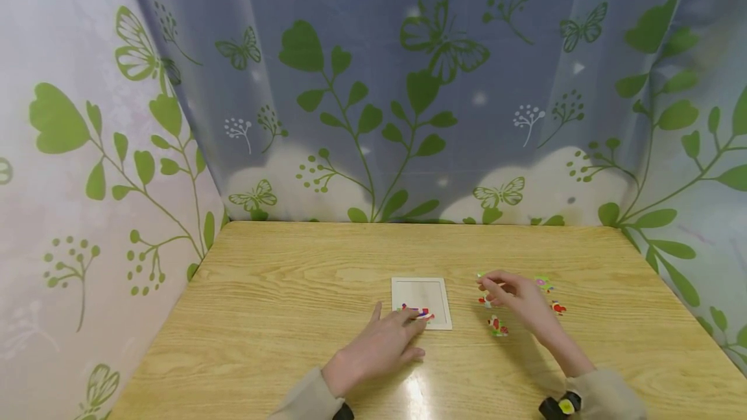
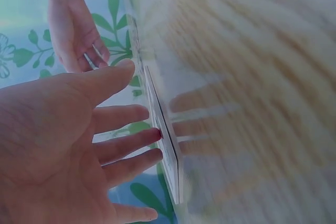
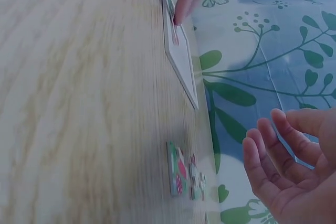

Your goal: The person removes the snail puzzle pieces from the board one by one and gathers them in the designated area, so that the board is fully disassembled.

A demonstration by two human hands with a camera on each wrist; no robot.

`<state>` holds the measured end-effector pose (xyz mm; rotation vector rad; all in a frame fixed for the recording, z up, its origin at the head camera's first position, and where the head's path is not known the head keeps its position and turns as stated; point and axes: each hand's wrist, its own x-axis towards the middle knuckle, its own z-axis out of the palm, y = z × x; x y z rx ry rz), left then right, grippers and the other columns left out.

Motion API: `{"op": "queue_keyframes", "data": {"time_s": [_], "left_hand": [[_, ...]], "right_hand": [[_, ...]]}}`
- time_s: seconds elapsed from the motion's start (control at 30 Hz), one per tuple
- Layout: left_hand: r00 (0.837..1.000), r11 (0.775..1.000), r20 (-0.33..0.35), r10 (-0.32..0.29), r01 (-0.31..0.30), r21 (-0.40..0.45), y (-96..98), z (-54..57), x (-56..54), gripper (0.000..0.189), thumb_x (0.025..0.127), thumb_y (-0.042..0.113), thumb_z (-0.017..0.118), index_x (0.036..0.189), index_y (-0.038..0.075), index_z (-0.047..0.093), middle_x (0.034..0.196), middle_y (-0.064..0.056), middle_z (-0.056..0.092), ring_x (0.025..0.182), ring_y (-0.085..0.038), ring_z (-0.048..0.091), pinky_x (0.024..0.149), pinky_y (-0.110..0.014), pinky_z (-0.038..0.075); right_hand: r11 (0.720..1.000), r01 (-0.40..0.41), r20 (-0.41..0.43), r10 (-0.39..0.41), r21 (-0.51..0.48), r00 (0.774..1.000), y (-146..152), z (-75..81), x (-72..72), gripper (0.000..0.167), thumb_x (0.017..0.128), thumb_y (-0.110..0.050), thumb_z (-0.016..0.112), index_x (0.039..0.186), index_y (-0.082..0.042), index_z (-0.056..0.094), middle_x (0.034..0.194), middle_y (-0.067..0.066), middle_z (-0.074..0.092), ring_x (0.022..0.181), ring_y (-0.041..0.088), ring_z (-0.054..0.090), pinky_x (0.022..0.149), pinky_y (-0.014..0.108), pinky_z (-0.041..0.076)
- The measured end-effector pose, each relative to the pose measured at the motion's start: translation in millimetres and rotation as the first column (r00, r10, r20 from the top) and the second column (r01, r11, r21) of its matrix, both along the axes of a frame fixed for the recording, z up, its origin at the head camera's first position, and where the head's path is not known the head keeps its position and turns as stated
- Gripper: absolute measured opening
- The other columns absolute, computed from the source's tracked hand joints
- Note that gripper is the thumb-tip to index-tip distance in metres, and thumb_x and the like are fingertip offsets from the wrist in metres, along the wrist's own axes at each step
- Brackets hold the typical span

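Note:
A white square puzzle tray point(image 1: 421, 290) lies on the wooden table point(image 1: 292, 290). My left hand point(image 1: 379, 342) reaches to the tray's near left corner, its straight fingers pressing on red and blue pieces point(image 1: 417, 310) set there. The left wrist view shows those fingers point(image 2: 149, 136) against the tray's edge point(image 2: 169, 153). My right hand point(image 1: 516, 293) hovers over loose coloured pieces point(image 1: 498, 326) to the right of the tray. Its fingers point(image 3: 265, 156) hang loosely curled, and the right wrist view shows nothing in them, with pieces point(image 3: 178, 174) on the table just below.
More loose pieces lie around the right hand: a green and pink one point(image 1: 544, 282) and a red one point(image 1: 558, 307). A curtain printed with green leaves and butterflies point(image 1: 408, 102) closes in the table at the back and both sides.

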<state>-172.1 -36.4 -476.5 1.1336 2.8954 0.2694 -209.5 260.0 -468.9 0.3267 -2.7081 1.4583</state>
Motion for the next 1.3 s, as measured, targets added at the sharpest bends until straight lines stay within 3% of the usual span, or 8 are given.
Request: {"op": "queue_keyframes", "data": {"time_s": [0.23, 0.63, 0.8, 1.03, 1.3], "left_hand": [[1.0, 1.0, -0.006, 0.0, 0.0, -0.003, -4.1, 0.6, -3.1, 0.051, 0.101, 0.042, 0.059, 0.145, 0.016, 0.057, 0.153, -0.005, 0.05, 0.142, -0.024, 0.046, 0.115, -0.068, 0.029], [0.998, 0.998, 0.04, 0.039, -0.037, -0.052, -23.4, -0.6, -0.3, 0.056, 0.102, 0.044, 0.056, 0.15, 0.014, 0.051, 0.158, -0.001, 0.043, 0.145, -0.024, 0.042, 0.116, -0.067, 0.027], [0.998, 0.997, 0.035, 0.042, -0.04, -0.059, -24.9, -0.2, 1.7, 0.058, 0.101, 0.044, 0.057, 0.15, 0.013, 0.05, 0.158, -0.001, 0.043, 0.144, -0.023, 0.043, 0.115, -0.067, 0.028], [0.999, 0.996, 0.025, 0.039, -0.037, -0.078, -24.2, -0.2, 2.8, 0.06, 0.101, 0.046, 0.056, 0.151, 0.013, 0.049, 0.16, -0.002, 0.04, 0.144, -0.023, 0.043, 0.115, -0.066, 0.029], [0.999, 0.994, 0.013, 0.038, -0.036, -0.105, -23.6, -1.4, 3.7, 0.061, 0.101, 0.046, 0.055, 0.151, 0.013, 0.048, 0.16, -0.003, 0.038, 0.145, -0.023, 0.043, 0.115, -0.066, 0.03]], "right_hand": [[0.999, -0.042, 0.009, 0.042, -0.027, 0.999, -13, 3.7, -6.6, 0.033, 0.104, -0.027, 0.059, 0.121, -0.001, 0.07, 0.111, 0.016, 0.073, 0.089, 0.029, 0.072, 0.076, 0.037, 0.062], [0.979, -0.201, 0.011, 0.201, -0.037, 0.98, -41, -8.2, -14.7, 0.03, 0.104, -0.018, 0.059, 0.121, 0.005, 0.069, 0.113, 0.021, 0.073, 0.095, 0.034, 0.074, 0.077, 0.035, 0.062], [0.97, -0.241, 0.007, 0.241, 0.01, 0.97, -55, -11.5, -15.2, 0.03, 0.104, -0.018, 0.059, 0.12, 0.004, 0.07, 0.113, 0.019, 0.073, 0.095, 0.031, 0.074, 0.075, 0.03, 0.062], [0.958, -0.245, -0.006, 0.249, 0.152, 0.968, -70, -15.7, -13.7, 0.029, 0.103, -0.024, 0.061, 0.116, -0.002, 0.075, 0.11, 0.014, 0.076, 0.092, 0.023, 0.073, 0.075, 0.025, 0.057], [0.951, -0.237, 0.024, 0.237, 0.198, 0.971, -76, -14.8, -9.4, 0.027, 0.102, -0.024, 0.061, 0.114, -0.005, 0.076, 0.108, 0.008, 0.076, 0.093, 0.021, 0.071, 0.078, 0.034, 0.058]]}}
